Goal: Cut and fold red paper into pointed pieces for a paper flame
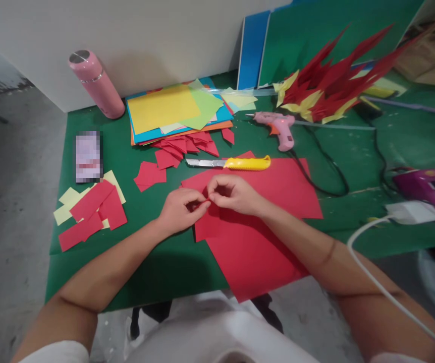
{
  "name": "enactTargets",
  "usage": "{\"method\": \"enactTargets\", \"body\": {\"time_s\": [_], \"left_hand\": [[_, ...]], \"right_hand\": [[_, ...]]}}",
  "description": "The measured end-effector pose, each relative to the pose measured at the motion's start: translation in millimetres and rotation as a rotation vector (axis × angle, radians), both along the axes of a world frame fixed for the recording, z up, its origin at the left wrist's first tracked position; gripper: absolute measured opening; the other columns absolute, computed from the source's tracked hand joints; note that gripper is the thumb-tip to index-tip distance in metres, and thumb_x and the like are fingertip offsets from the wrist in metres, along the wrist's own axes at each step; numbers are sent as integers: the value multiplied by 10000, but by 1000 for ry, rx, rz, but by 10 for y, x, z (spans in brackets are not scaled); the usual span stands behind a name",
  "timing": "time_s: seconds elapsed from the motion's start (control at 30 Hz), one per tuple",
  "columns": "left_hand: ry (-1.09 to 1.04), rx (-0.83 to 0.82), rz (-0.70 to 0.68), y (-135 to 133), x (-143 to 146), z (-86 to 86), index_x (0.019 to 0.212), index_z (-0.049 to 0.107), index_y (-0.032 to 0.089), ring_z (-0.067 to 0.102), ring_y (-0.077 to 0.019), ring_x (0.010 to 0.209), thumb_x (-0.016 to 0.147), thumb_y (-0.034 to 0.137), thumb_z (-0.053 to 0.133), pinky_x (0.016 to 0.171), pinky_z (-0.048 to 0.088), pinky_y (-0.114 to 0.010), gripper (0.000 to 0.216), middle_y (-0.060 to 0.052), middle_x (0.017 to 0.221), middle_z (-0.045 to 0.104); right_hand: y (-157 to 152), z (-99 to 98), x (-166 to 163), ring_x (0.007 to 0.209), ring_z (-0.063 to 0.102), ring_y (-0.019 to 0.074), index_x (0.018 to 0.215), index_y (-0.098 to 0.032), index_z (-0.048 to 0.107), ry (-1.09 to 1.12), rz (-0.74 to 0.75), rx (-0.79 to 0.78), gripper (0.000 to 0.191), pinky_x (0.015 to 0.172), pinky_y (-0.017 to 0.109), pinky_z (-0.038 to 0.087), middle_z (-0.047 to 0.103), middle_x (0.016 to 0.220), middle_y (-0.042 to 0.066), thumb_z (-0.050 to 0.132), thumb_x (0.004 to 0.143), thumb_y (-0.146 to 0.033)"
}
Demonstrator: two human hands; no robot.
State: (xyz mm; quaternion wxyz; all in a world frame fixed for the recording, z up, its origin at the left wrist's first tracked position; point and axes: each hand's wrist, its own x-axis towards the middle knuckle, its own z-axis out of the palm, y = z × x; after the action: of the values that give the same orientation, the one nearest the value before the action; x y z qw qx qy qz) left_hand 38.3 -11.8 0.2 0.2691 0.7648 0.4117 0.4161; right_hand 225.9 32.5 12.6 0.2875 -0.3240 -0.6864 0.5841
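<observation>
My left hand (182, 207) and my right hand (233, 194) meet fingertip to fingertip, pinching a small piece of red paper (207, 200) mostly hidden by the fingers. Under them lie large red paper sheets (257, 257), one reaching over the table's front edge. Just beyond my hands rests a yellow utility knife (247, 163) with its blade out to the left. Cut red paper pieces (150, 175) are scattered to the upper left of my left hand.
On the green table (157, 282) stand a pink bottle (98, 85), stacked coloured paper (160, 108), a phone-like object (88, 156), red and cream strips (92, 206), a pink glue gun (278, 126), red paper spikes (327, 80) and a power strip (425, 184). A white cable (369, 272) crosses my right arm.
</observation>
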Motion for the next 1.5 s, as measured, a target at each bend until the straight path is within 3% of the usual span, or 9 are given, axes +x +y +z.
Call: {"method": "enactTargets", "body": {"time_s": [0.37, 0.5, 0.67, 0.87, 0.97, 1.03, 1.17, 1.33, 1.5], "left_hand": [[-37, -21, 48, -10, 15, 24, 599, 567, 192, 482, -87, 491, 885, 327, 570, 570, 408, -227, 315, 24, 531, 569], [-86, -74, 61, -20, 20, 54, 602, 573, 191, 475, -88, 495, 878, 363, 592, 540, 393, -226, 326, 20, 535, 569], [-254, -224, 254, 9, -7, 84, 600, 549, 186, 435, -82, 496, 827, 444, 661, 487, 367, -209, 361, 37, 537, 519], [-214, -318, 251, 46, -27, 13, 643, 562, 184, 464, -91, 555, 825, 522, 668, 540, 405, -214, 399, 32, 587, 541], [-200, -259, 201, 58, -41, -26, 949, 638, 189, 537, -102, 618, 831, 463, 692, 584, 457, -223, 303, -8, 798, 655], [-183, -113, 231, 64, -61, -21, 1101, 607, 196, 618, -136, 803, 918, 338, 584, 725, 510, -267, 232, -72, 1037, 685], [117, 185, 154, 75, -101, 8, 857, 662, 218, 621, -185, 956, 894, 75, 436, 922, 480, -376, 270, -45, 1016, 714], [370, 207, 2, 92, -105, -47, 1028, 692, 193, 605, -236, 1061, 852, 22, 413, 950, 481, -416, 371, -64, 1111, 730], [471, 210, -47, 105, -116, -71, 1080, 696, 162, 614, -239, 1001, 824, -1, 419, 920, 491, -415, 410, -76, 1138, 731]], "right_hand": [[-40, 61, 6, 679, 577, 148, 751, -214, 641, -78, -49, 88, 317, 659, 287, 479, 659, 749, 25, 666, 842, -517], [-40, 67, 15, 661, 572, 144, 774, -212, 652, -59, -46, 25, 406, 653, 287, 480, 648, 726, 18, 638, 839, -613], [-57, 90, 16, 530, 522, 103, 825, -208, 621, -42, -96, -33, 380, 562, 261, 446, 598, 668, -22, 673, 825, -585], [-46, 82, 8, 539, 518, 114, 767, -211, 584, -88, -142, 27, 362, 573, 268, 436, 567, 615, -24, 633, 861, -558], [16, 66, 71, 607, 549, 139, 765, -206, 610, -180, -169, 111, 310, 610, 287, 435, 621, 679, 9, 625, 874, -496], [67, 61, 133, 676, 570, 162, 731, -207, 622, -275, -134, 210, 271, 657, 302, 432, 658, 717, 29, 634, 869, -439], [142, 44, 229, 736, 592, 186, 733, -211, 651, -415, -86, 362, 211, 719, 328, 415, 697, 761, 42, 645, 870, -371], [161, 4, 241, 741, 587, 199, 737, -224, 673, -499, -109, 470, 197, 708, 337, 389, 703, 754, 39, 669, 866, -373], [152, -5, 219, 700, 564, 188, 749, -227, 683, -517, -147, 453, 145, 673, 323, 367, 669, 695, 22, 705, 838, -339]]}}
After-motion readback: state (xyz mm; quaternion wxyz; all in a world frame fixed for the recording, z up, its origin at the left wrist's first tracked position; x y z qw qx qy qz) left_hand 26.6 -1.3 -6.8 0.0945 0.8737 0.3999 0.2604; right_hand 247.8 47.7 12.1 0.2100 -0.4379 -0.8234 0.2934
